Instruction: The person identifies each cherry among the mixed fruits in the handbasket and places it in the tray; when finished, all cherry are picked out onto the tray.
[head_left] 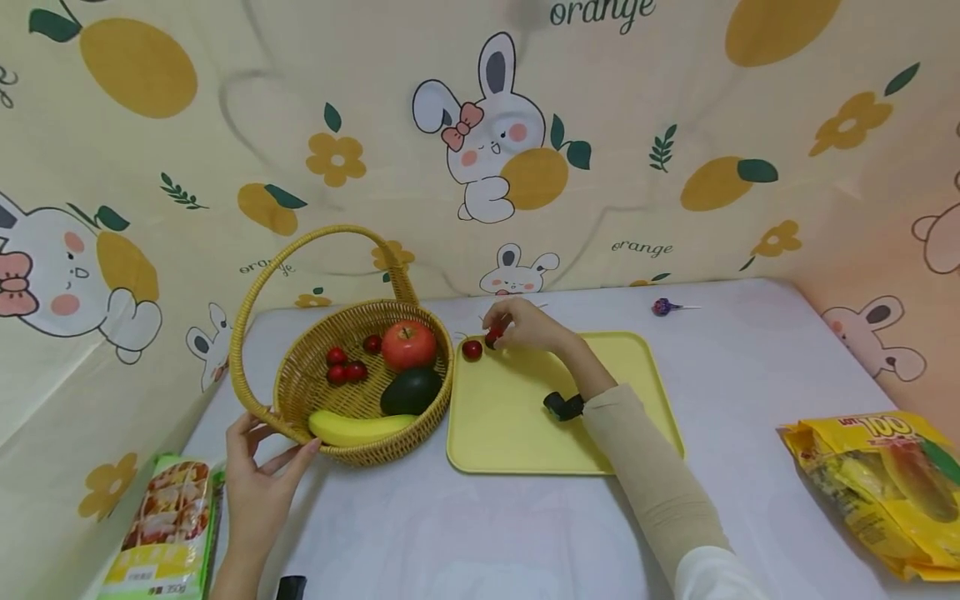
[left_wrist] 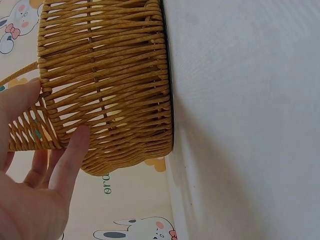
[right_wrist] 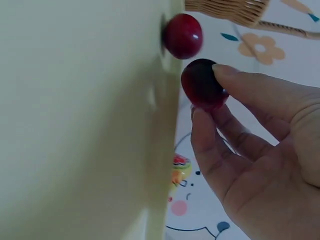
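In the head view my left hand (head_left: 262,483) holds the wicker basket (head_left: 390,452) by its near left rim, at the foot of the handle. Its thumb lies on the rim and the fingers reach round the outer wall (left_wrist: 115,90). Inside the basket are a banana (head_left: 360,429), a dark green avocado (head_left: 411,392), a red apple (head_left: 408,346) and several cherries (head_left: 337,372). My right hand (head_left: 528,325) pinches a dark red cherry (right_wrist: 204,85) between thumb and fingertips, over the far left edge of the yellow tray (head_left: 517,433). Another cherry (head_left: 472,350) lies on the tray's far left corner.
A lollipop (head_left: 662,307) lies on the white table behind the tray. At the right stands a yellow snack bag (head_left: 885,492). A green and yellow packet (head_left: 161,533) lies at the near left. A printed cloth hangs behind the table.
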